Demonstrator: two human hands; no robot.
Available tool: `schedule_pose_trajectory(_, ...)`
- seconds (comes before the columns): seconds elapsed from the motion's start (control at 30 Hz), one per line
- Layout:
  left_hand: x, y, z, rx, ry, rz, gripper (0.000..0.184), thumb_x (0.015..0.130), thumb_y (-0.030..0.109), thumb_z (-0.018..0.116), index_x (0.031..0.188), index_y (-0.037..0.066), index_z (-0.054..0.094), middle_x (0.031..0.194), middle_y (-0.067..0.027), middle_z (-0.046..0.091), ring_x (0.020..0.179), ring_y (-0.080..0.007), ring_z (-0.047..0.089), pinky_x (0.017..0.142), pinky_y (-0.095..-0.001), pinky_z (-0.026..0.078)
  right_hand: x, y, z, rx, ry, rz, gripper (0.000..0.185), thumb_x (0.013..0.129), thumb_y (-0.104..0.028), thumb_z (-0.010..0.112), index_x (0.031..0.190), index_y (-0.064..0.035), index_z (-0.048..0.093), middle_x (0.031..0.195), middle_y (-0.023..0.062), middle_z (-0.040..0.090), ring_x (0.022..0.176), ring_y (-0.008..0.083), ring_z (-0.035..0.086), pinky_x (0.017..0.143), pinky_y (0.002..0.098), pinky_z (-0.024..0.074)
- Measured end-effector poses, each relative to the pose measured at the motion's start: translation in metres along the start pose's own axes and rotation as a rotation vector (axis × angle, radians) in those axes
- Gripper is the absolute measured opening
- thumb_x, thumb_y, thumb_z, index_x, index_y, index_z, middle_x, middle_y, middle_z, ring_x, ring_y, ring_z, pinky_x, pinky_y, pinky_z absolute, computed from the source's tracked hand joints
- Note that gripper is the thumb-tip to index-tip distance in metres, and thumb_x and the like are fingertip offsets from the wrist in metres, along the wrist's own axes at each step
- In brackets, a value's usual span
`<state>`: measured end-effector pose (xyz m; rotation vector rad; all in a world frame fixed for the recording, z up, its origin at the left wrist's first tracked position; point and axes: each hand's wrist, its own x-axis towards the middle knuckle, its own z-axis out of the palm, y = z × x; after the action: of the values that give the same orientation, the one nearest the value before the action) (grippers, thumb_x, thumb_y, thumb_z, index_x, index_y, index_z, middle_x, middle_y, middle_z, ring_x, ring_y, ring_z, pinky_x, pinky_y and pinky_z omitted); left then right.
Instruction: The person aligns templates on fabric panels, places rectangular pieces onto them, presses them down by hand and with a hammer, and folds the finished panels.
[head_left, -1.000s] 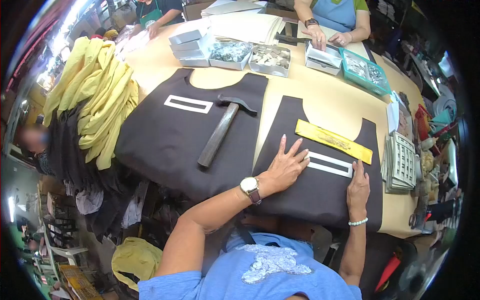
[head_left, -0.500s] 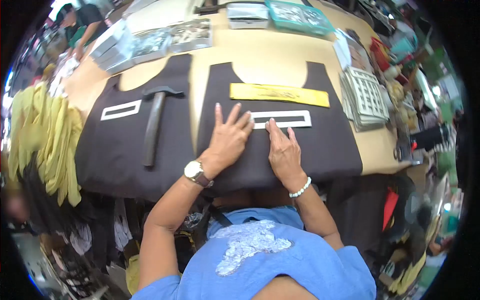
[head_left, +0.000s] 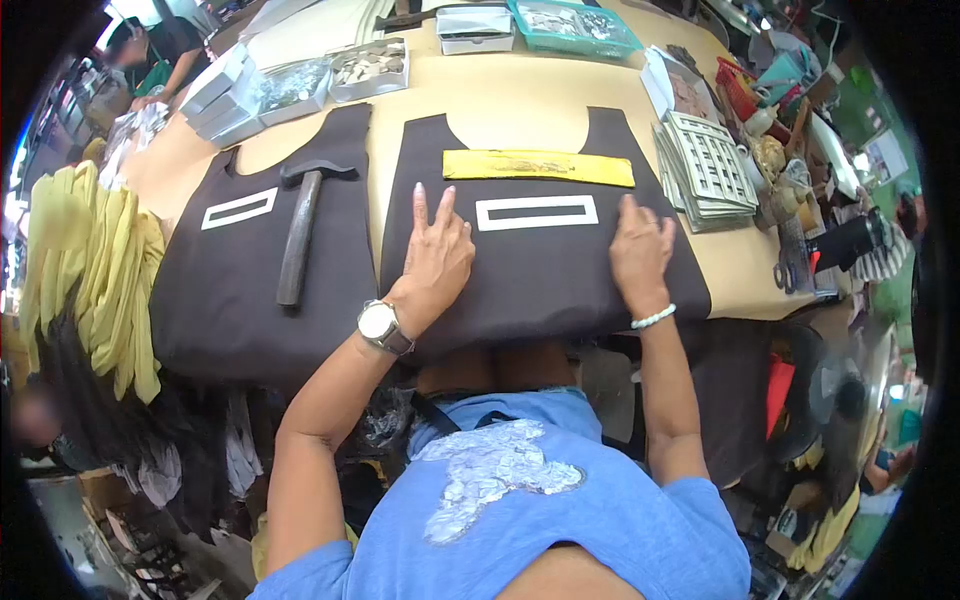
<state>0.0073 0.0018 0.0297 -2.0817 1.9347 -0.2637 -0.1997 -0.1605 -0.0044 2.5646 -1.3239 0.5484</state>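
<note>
My left hand [head_left: 437,255] lies over the left part of a dark fabric piece [head_left: 550,285], its index and middle fingers stretched out and nothing held. Above the same piece's right side is my right hand [head_left: 642,252], slightly blurred, fingers apart and a little bent, holding nothing. Between the hands a white rectangular frame [head_left: 540,222] lies flat on the fabric. A yellow strip [head_left: 538,168] with worn marks rests just above it. On a second dark fabric piece [head_left: 215,300] to the left are a hammer [head_left: 297,245] and another white frame [head_left: 209,218].
Boxes of small parts [head_left: 370,72] and a teal tray [head_left: 578,30] stand along the back. Stacked cream cut-out sheets [head_left: 705,175] and scissors [head_left: 785,277] sit at the right. Yellow cloths [head_left: 90,265] hang at the left. Another person [head_left: 160,60] is at the far left.
Both hands have come off the white frame: my left hand has moved left, my right hand to the right. The frame is now fully uncovered.
</note>
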Motion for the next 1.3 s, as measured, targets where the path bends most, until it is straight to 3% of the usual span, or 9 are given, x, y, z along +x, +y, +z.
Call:
schedule_pose_trajectory(0.1,-0.002,-0.006,0.004,-0.241,0.029,-0.159,0.032,0.082,0.010,0.049,0.112,0.004,0.058,0.120,-0.0141,0.055,0.126,-0.0311,0.039,0.104,-0.0614,0.021,0.029,0.019,0.002,0.050,-0.007,0.074,0.027,0.084,-0.011,0.050,0.108,-0.0012,0.058,0.093,0.0178,0.064,0.097,0.0311,0.058,0.085,0.0466,0.0366)
schedule_pose_trajectory(0.2,0.001,0.007,0.019,-0.415,0.286,-0.376,0.047,0.085,0.017,0.051,0.130,0.005,0.044,0.132,-0.0172,0.045,0.129,-0.0339,0.035,0.102,-0.0604,0.023,0.057,-0.013,0.005,0.298,-0.029,-0.226,0.034,0.082,-0.016,0.059,0.114,-0.0041,0.057,0.108,0.0132,0.061,0.112,0.0306,0.051,0.092,0.0469,0.0360)
schedule_pose_trajectory(0.33,-0.002,0.020,0.031,-0.572,0.443,-0.575,0.058,0.087,0.030,0.054,0.136,0.004,0.037,0.139,-0.0254,0.033,0.131,-0.0416,0.027,0.103,-0.0595,0.022,0.101,-0.053,0.057,0.332,-0.256,-0.409,0.033,0.088,-0.027,0.054,0.119,-0.0166,0.056,0.129,0.0131,0.047,0.122,0.0313,0.042,0.099,0.0538,0.0334)
schedule_pose_trajectory(0.53,-0.008,0.025,0.045,-0.625,0.488,-0.725,0.061,0.088,0.030,0.054,0.140,0.007,0.032,0.142,-0.0307,0.022,0.132,-0.0470,0.019,0.101,-0.0618,0.023,0.180,-0.082,0.108,0.068,-0.134,-0.287,0.042,0.090,-0.030,0.049,0.131,-0.0183,0.048,0.141,0.0138,0.036,0.129,0.0337,0.034,0.101,0.0574,0.0278)
schedule_pose_trajectory(0.77,-0.010,0.027,0.052,-0.607,0.385,-0.767,0.051,0.089,0.028,0.052,0.131,0.002,0.043,0.138,-0.0269,0.033,0.129,-0.0441,0.028,0.100,-0.0604,0.027,0.109,-0.028,0.057,-0.101,-0.055,-0.042,0.051,0.091,-0.034,0.047,0.128,0.0014,0.046,0.137,0.0154,0.043,0.123,0.0307,0.042,0.097,0.0484,0.0349)
schedule_pose_trajectory(0.9,-0.011,0.029,0.053,-0.597,0.450,-0.703,0.043,0.090,0.023,0.050,0.122,-0.005,0.050,0.132,-0.0199,0.044,0.125,-0.0372,0.037,0.102,-0.0562,0.028,0.028,0.009,0.004,-0.196,-0.311,0.247,0.046,0.092,-0.034,0.047,0.120,0.0027,0.052,0.121,0.0180,0.053,0.113,0.0333,0.049,0.094,0.0423,0.0385)
schedule_pose_trajectory(1.0,-0.021,0.034,0.056,-0.645,0.495,-0.611,0.036,0.089,0.015,0.051,0.120,-0.004,0.052,0.127,-0.0195,0.050,0.123,-0.0326,0.043,0.102,-0.0516,0.031,-0.027,0.047,0.011,-0.028,-0.016,0.222,0.030,0.090,-0.026,0.052,0.100,0.0027,0.056,0.103,0.0191,0.057,0.105,0.0330,0.052,0.090,0.0438,0.0393)
schedule_pose_trajectory(1.17,-0.059,0.044,0.036,-1.161,0.646,-0.543,0.032,0.088,0.004,0.051,0.119,-0.002,0.056,0.120,-0.0194,0.057,0.113,-0.0315,0.054,0.099,-0.0429,0.039,-0.034,0.038,-0.030,0.439,-0.250,0.454,0.022,0.088,-0.018,0.057,0.082,0.0014,0.049,0.092,0.0214,0.056,0.102,0.0342,0.052,0.088,0.0459,0.0386)
schedule_pose_trajectory(1.3,-0.095,0.031,0.010,-1.538,0.761,-0.625,0.030,0.090,0.002,0.051,0.119,-0.001,0.057,0.122,-0.0188,0.057,0.118,-0.0256,0.052,0.100,-0.0316,0.037,-0.019,0.024,-0.026,0.413,-0.198,0.421,0.027,0.088,-0.022,0.058,0.090,0.0042,0.052,0.100,0.0214,0.057,0.101,0.0353,0.052,0.088,0.0439,0.0394)
